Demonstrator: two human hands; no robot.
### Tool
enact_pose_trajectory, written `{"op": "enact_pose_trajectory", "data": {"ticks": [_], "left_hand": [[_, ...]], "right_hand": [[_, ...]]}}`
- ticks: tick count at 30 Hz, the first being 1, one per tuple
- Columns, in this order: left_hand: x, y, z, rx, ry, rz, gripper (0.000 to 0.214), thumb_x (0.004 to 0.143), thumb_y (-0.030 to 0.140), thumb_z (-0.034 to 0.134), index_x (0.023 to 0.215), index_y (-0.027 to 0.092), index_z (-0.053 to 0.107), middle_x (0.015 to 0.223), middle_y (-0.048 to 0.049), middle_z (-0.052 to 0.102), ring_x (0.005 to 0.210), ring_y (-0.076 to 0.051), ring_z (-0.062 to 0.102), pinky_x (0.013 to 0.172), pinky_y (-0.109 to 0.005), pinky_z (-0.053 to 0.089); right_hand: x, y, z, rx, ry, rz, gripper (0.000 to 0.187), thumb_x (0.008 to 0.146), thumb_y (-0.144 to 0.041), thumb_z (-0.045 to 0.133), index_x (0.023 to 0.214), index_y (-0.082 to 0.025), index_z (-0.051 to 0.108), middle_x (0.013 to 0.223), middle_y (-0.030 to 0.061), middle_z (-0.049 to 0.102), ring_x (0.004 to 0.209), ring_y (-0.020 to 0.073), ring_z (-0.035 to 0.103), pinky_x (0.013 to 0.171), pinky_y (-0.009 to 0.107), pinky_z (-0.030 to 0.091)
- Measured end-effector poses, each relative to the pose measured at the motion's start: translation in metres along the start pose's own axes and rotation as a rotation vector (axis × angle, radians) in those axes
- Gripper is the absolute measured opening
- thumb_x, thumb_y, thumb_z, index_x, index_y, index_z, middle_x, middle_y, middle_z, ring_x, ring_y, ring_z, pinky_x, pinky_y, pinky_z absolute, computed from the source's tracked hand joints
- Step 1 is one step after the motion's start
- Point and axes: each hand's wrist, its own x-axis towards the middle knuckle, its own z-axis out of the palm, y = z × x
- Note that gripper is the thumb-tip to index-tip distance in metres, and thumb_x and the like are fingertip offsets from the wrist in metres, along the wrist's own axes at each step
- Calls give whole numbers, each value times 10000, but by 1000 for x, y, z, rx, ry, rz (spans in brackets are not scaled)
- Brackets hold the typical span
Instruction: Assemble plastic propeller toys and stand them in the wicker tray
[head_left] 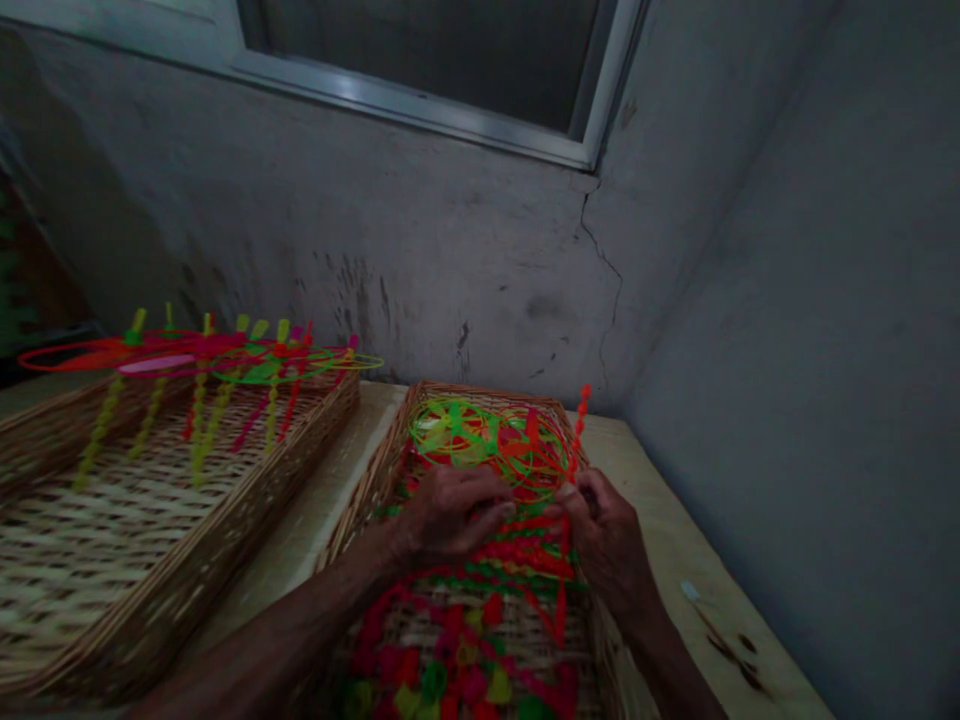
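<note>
My right hand [607,525] is closed around an orange twisted plastic stick [582,415], which stands nearly upright, its top above the fingers and its lower part below them. My left hand [457,510] hovers over the middle of a wicker basket [371,480], fingers bent and thumb slightly apart; nothing shows in it. Beyond both hands, green, yellow and red ringed propellers [457,425] lie at the basket's far end. Red and green twisted sticks [525,555] lie across its middle. Small coloured plastic pieces [472,680] are heaped at the near end.
On the left, a larger wicker tray [247,570] has several propeller toys [202,360] with twisted sticks along its far side. Small dark scraps [727,650] lie on the wooden table [675,520] at right. A cracked wall [450,240] with a window rises behind.
</note>
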Motion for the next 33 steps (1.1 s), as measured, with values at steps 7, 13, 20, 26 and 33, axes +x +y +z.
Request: {"op": "enact_pose_trajectory", "data": {"ticks": [7,13,20,26,33], "left_hand": [[-7,13,11,-121,-630,-87,125,643,129,580,719,183,664,601,32,612,486,-83,470,431,-174,303],[-14,12,29,-152,-870,-34,40,583,163,683,593,184,650,495,49,587,423,-90,454,373,-167,274],[-11,12,28,-119,-931,-18,91,579,82,655,582,172,643,481,53,572,399,-74,417,375,-162,265],[-13,11,27,-231,-900,-147,107,583,50,553,582,142,609,477,69,487,441,-60,382,387,-142,265],[-1,8,15,-245,-564,-362,102,622,94,478,649,133,569,544,58,475,498,-66,426,424,-139,273]], "right_hand": [[-40,-1,-19,304,133,200,205,823,-428,431,792,-227,451,471,-93,468,367,76,459,409,186,398],[-57,14,-17,403,149,340,255,811,-474,439,833,-220,428,571,-81,517,305,44,420,308,166,346],[-48,18,-19,447,51,414,222,809,-425,438,745,-214,412,537,-96,487,307,45,403,302,172,365],[-47,20,-15,409,38,411,218,826,-425,403,772,-214,407,560,-100,496,297,41,411,292,165,349],[-48,18,-17,400,95,403,230,839,-416,374,732,-212,387,527,-104,492,278,42,421,293,164,333]]}}
